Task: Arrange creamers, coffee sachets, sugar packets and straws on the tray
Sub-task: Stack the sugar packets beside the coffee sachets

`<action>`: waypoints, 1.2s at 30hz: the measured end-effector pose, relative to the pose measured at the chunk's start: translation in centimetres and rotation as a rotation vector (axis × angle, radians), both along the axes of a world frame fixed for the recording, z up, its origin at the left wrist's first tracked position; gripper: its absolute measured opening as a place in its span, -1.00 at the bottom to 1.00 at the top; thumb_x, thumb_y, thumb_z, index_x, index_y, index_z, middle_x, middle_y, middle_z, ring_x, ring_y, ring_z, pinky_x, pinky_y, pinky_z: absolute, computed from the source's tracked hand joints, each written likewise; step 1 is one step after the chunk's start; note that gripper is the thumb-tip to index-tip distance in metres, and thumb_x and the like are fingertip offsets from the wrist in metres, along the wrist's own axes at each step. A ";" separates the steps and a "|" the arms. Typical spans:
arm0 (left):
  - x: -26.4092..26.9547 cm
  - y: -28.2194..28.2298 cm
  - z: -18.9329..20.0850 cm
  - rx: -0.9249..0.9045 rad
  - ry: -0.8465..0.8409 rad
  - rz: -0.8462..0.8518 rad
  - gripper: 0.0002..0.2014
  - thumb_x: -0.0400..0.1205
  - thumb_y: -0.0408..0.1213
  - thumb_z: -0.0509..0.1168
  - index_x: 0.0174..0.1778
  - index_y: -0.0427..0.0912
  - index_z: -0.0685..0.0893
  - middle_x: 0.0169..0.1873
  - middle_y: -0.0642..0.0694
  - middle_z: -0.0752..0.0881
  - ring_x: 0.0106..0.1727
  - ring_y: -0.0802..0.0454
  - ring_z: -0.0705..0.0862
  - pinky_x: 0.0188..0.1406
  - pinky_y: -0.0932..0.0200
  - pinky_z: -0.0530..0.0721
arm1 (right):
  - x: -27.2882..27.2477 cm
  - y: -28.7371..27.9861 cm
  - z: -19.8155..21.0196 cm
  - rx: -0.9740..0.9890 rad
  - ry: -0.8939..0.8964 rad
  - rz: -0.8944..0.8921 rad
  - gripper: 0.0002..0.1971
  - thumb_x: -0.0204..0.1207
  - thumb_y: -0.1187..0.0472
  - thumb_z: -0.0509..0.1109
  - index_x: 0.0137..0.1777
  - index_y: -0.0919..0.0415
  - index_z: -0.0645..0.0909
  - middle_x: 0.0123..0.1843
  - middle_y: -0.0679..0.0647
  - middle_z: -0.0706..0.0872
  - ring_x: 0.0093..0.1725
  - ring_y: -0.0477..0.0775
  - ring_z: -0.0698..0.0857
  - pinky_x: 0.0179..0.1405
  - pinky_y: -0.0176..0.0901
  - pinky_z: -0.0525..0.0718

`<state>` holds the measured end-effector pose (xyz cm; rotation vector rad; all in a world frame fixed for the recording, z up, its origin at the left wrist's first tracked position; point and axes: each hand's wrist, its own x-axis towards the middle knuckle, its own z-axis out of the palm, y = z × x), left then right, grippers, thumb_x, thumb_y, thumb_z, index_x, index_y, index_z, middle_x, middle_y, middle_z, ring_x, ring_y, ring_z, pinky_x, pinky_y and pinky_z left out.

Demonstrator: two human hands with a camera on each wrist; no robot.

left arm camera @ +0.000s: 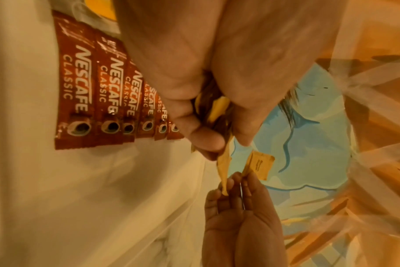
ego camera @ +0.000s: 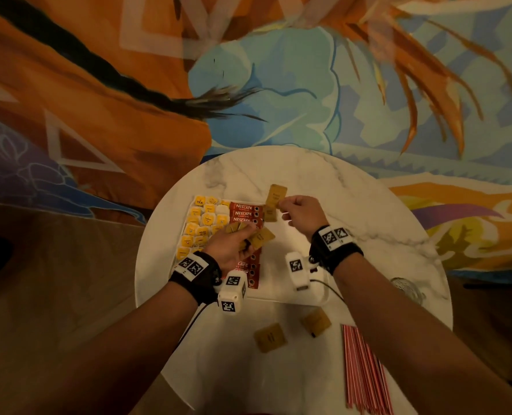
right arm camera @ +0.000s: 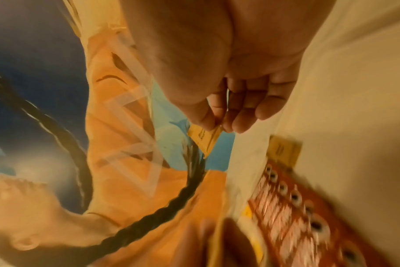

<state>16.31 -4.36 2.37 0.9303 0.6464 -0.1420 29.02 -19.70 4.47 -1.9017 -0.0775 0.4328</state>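
- The right hand (ego camera: 301,209) is raised over the far side of the tray (ego camera: 278,298). Its thumb and first fingers (right arm camera: 206,117) pinch one brown sugar packet (ego camera: 276,196) by a corner; the other fingers are loosely curled.
- The left hand (ego camera: 231,247) is above the middle of the tray. Its fingers (left arm camera: 201,137) are curled around a small bundle of brown sugar packets (ego camera: 259,238), which stick out on the thumb side.
- One more brown packet (ego camera: 269,213) lies on the tray, just beside the far end of the coffee row.
- The red coffee sachets (ego camera: 245,212) lie side by side in a row down the middle of the tray; the left hand covers part of this row.
- The yellow tea bags (ego camera: 202,221) fill the left part of the tray.
- Two loose brown packets (ego camera: 270,336) (ego camera: 316,322) lie on the round white desk (ego camera: 368,211), near the person and off the tray.
- The red and white straws (ego camera: 364,372) lie in a bundle on the desk at the near right, well apart from the tray.
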 end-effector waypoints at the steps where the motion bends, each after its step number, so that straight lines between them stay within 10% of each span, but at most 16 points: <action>1: 0.2 0.3 0.1 -0.024 0.007 -0.020 -0.81 0.64 -0.29 0.44 0.16 -0.19 0.73 0.11 -0.22 0.81 -0.10 0.00 0.81 -0.40 0.27 0.71 | 1.1 -0.1 -0.1 -0.035 -0.009 -0.005 -0.85 0.55 0.15 0.51 -0.22 0.17 0.77 -0.14 0.26 0.84 -0.27 0.08 0.72 -0.25 -0.04 0.64; 10: 1.6 1.7 1.0 0.031 -0.026 -0.162 -0.62 0.64 -0.62 0.32 0.39 -0.36 0.62 0.19 -0.35 0.75 -0.05 -0.08 0.82 -0.24 0.21 0.81 | 4.8 -0.6 -2.8 -0.454 0.029 0.126 -0.76 0.55 0.06 0.46 -0.24 0.22 0.72 -0.26 0.10 0.76 -0.26 0.13 0.71 -0.35 -0.21 0.58; 15: 1.9 1.5 0.9 0.055 -0.015 -0.103 -0.69 0.63 -0.59 0.37 0.30 -0.37 0.67 0.25 -0.37 0.75 0.02 -0.12 0.81 -0.19 0.18 0.83 | 5.0 -0.9 -3.6 -0.704 -0.097 0.304 -0.63 0.70 0.13 0.28 0.47 0.15 0.53 0.34 0.16 0.72 0.28 0.20 0.71 0.04 -0.17 0.56; 20: 2.0 0.9 0.2 0.049 0.007 -0.044 -0.64 0.63 -0.52 0.41 0.35 -0.45 0.64 0.25 -0.39 0.75 0.00 -0.12 0.80 -0.15 0.16 0.83 | 5.2 -1.1 -4.9 -0.785 -0.108 0.266 -0.61 0.74 0.01 0.20 0.26 0.30 0.67 0.13 0.26 0.76 0.06 0.29 0.74 -0.01 -0.02 0.71; 29: 2.5 0.4 -0.4 0.013 -0.018 0.074 -0.88 0.64 -0.56 0.37 -0.01 -0.26 0.71 0.12 -0.33 0.79 0.05 -0.13 0.79 -0.08 0.15 0.82 | 2.7 0.1 -3.8 -0.328 -0.056 0.153 -0.71 0.62 0.01 0.38 -0.19 0.20 0.74 -0.26 0.09 0.77 -0.26 0.09 0.73 -0.30 -0.12 0.63; 36: 2.9 -0.3 -0.9 -0.016 -0.057 0.141 -0.70 0.61 -0.61 0.35 0.27 -0.43 0.63 0.23 -0.43 0.74 0.10 -0.17 0.79 -0.07 0.14 0.84 | -2.2 0.1 -3.1 -0.027 -0.061 0.098 -0.75 0.58 0.05 0.38 -0.10 0.21 0.79 -0.16 0.12 0.84 -0.29 -0.03 0.76 -0.25 -0.14 0.64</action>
